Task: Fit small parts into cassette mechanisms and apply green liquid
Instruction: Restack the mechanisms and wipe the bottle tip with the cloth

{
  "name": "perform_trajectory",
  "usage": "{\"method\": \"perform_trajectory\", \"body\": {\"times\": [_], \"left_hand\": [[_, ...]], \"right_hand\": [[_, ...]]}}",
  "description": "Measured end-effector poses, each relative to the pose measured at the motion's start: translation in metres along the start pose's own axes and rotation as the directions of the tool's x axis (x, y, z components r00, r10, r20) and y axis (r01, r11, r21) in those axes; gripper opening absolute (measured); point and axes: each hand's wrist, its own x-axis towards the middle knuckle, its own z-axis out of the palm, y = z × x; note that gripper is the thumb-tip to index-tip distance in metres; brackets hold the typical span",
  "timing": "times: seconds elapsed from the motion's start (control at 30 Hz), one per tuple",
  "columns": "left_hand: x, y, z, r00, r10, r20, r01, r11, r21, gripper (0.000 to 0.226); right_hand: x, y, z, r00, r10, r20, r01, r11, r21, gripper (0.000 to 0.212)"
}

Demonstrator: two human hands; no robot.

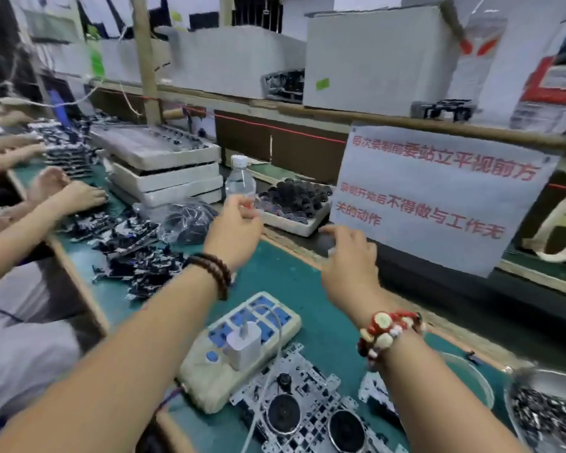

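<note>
Both hands reach toward the bench's far edge: left hand (234,228) with fingers loosely curled, holding nothing; right hand (350,253) likewise. 2 cassette mechanisms (311,416) lie at the near edge.

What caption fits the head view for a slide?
Both hands reach over the green mat toward a tray; a cassette mechanism lies near.
</note>
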Motion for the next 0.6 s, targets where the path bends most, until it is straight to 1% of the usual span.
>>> {"method": "perform_trajectory", "body": {"times": [0.07, 0.13, 0.2, 0.27, 0.3, 0.4, 0.47, 0.53, 0.6], "left_hand": [[0.029, -0.022, -0.034, 0.992, -0.067, -0.106, 0.084, 0.982, 0.169, 0.032], [0.051, -0.046, -0.060, 0.975, -0.137, -0.175, 0.196, 0.902, 0.386, 0.039], [0.063, -0.071, -0.077, 0.962, -0.206, -0.179, 0.273, 0.756, 0.595, 0.052], [0.067, -0.096, -0.083, 0.954, -0.279, -0.109, 0.262, 0.603, 0.753, 0.069], [0.069, -0.108, -0.084, 0.947, -0.314, -0.065, 0.239, 0.560, 0.793, 0.077], [0.078, -0.139, -0.081, 0.917, -0.396, 0.041, 0.179, 0.502, 0.846, 0.099], [0.084, -0.152, -0.079, 0.890, -0.445, 0.097, 0.132, 0.457, 0.880, 0.110], [0.089, -0.160, -0.078, 0.863, -0.489, 0.126, 0.126, 0.451, 0.883, 0.111], [0.092, -0.167, -0.077, 0.861, -0.494, 0.119, 0.152, 0.474, 0.867, 0.109]], "right_hand": [[0.033, -0.028, 0.028, 0.991, -0.078, 0.111, 0.073, 0.996, 0.046, 0.047], [0.061, -0.045, 0.061, 0.966, -0.134, 0.220, 0.125, 0.991, 0.055, 0.043], [0.081, -0.052, 0.092, 0.934, -0.132, 0.332, 0.116, 0.991, 0.068, 0.043], [0.095, -0.052, 0.120, 0.890, -0.130, 0.437, 0.107, 0.991, 0.078, 0.048], [0.100, -0.050, 0.132, 0.866, -0.137, 0.481, 0.127, 0.990, 0.052, 0.055], [0.116, -0.044, 0.165, 0.769, -0.134, 0.625, 0.246, 0.965, -0.096, 0.085], [0.124, -0.042, 0.185, 0.713, -0.115, 0.691, 0.321, 0.931, -0.176, 0.101], [0.132, -0.042, 0.204, 0.687, -0.098, 0.720, 0.345, 0.916, -0.205, 0.112], [0.138, -0.047, 0.219, 0.678, -0.107, 0.727, 0.371, 0.904, -0.213, 0.115]]}}
